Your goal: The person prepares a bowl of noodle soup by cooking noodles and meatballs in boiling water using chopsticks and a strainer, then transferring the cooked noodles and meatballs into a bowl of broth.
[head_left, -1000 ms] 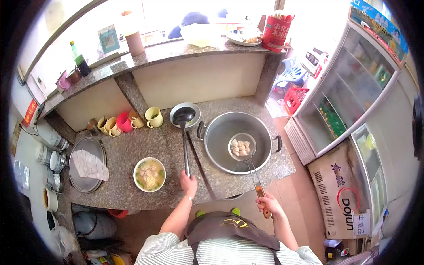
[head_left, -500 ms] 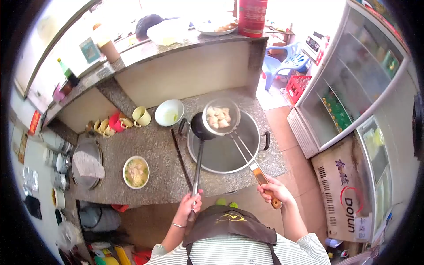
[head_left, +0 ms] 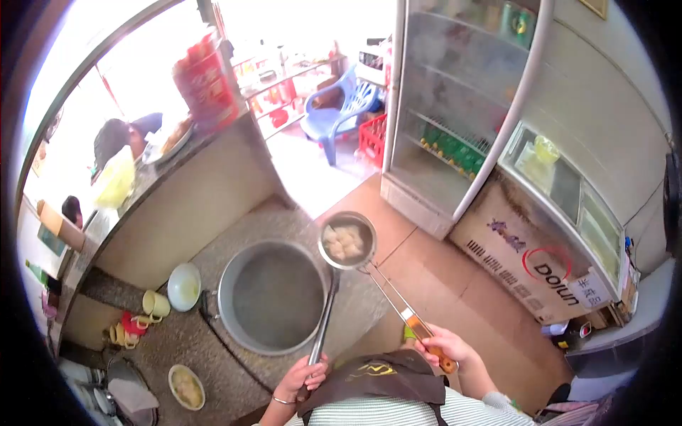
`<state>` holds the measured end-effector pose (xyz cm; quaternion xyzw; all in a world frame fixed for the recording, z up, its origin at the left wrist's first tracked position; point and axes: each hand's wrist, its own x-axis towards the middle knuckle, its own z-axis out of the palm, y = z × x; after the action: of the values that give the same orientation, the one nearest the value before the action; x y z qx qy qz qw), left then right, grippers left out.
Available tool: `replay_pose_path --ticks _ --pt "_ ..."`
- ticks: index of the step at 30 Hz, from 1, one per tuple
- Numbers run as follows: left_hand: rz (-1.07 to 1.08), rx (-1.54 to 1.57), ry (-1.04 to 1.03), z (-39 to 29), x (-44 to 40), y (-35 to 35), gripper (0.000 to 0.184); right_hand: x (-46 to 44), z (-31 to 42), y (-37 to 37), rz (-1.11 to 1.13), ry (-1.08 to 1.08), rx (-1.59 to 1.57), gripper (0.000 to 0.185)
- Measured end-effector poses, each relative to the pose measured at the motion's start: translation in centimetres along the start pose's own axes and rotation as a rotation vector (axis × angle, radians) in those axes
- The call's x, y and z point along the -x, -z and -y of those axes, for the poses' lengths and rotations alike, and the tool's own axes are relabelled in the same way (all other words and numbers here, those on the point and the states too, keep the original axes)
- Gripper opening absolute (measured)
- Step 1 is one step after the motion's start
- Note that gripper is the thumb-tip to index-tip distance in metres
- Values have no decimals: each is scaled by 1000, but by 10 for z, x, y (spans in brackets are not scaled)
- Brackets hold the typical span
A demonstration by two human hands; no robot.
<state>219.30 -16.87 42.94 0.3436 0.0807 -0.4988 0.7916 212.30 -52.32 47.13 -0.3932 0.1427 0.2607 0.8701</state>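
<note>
My left hand [head_left: 304, 378] is closed around the handle of a long ladle [head_left: 325, 318]. The ladle's bowl end is hidden beneath the strainer. In my right hand [head_left: 447, 349] is the wooden handle of a round long-handled strainer [head_left: 368, 234]. Pale dumplings [head_left: 344, 242] lie heaped inside it. Both tools are held up to the right of a large metal pot [head_left: 228, 285], which holds cloudy liquid. A bowl of soup [head_left: 187, 388] stands on the stone counter at lower left.
A white bowl [head_left: 185, 287] and a yellow mug [head_left: 156, 304] stand left of the pot. Long dark sticks [head_left: 231, 349] lie beside it. Farther right are a glass-door fridge [head_left: 455, 106], a chest freezer [head_left: 529, 248] and a blue chair [head_left: 334, 113].
The view has swung right. The strainer with the dumplings has moved from above the pot to its right side, and the ladle has come along beneath it. Both hands keep their grips.
</note>
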Motion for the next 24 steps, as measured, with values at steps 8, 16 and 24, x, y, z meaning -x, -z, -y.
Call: replay_pose_path --ticks 8,16,24 --pt "68 58 93 13 -230 -93 17 9 136 154 -172 -20 76 39" --pt "32 40 -1 -10 -355 -131 16 -60 272 243 -146 -210 214 43" --pt "-113 -4 -233 -126 -462 -89 17 -257 382 265 -57 -319 353 37"
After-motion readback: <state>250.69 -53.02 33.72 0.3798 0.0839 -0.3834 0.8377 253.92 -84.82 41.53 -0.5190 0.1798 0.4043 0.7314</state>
